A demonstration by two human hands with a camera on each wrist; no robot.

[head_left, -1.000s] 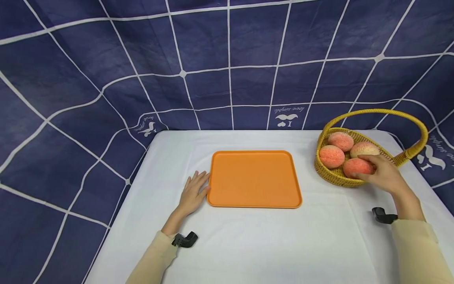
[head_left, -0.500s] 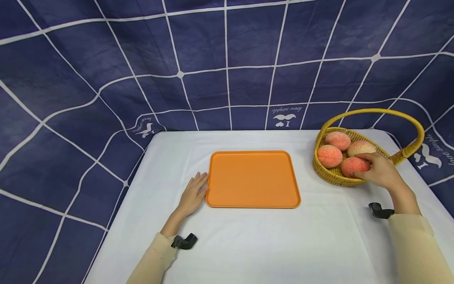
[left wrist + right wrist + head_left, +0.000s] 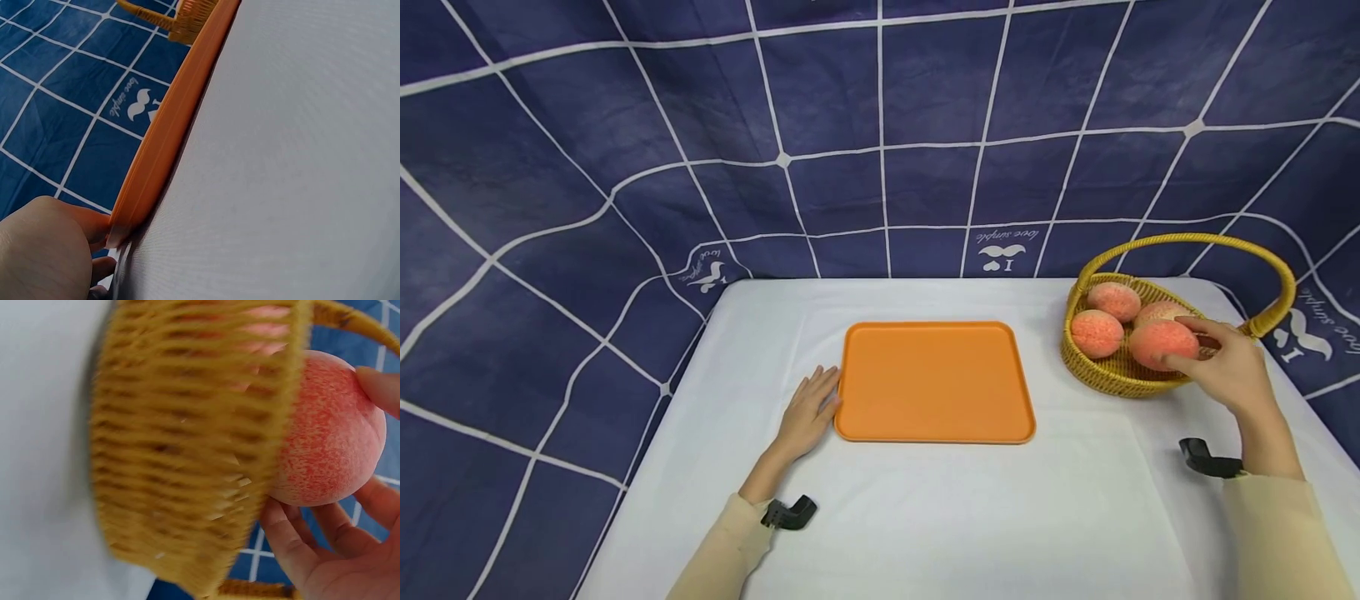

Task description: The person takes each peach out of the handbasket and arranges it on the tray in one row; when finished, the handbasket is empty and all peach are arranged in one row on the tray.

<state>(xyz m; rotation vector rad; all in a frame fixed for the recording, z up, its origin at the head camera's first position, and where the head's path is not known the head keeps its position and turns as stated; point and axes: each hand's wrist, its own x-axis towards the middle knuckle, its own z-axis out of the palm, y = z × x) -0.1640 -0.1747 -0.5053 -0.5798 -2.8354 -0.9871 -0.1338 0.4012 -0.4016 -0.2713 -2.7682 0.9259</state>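
Note:
My right hand (image 3: 1232,367) grips a pink-red peach (image 3: 1163,345) between thumb and fingers, raised to about the rim of a yellow wicker basket (image 3: 1101,379). In the right wrist view the peach (image 3: 337,431) stands partly above the woven wall, thumb on one side and fingers on the other. Three more peaches lie in the basket, among them a pink one (image 3: 1097,333) and a paler one (image 3: 1161,312) partly hidden. My left hand (image 3: 805,417) lies with extended fingers at the left edge of an orange tray (image 3: 936,383), touching its rim.
The basket's tall arched handle (image 3: 1195,239) rises over the peaches and comes down close behind my right hand. A white cloth (image 3: 970,517) covers the table. A dark blue gridded curtain (image 3: 940,183) hangs at the back and left.
My right hand has lifted the front peach from among the others, up and slightly right. The left hand and the tray stay in place.

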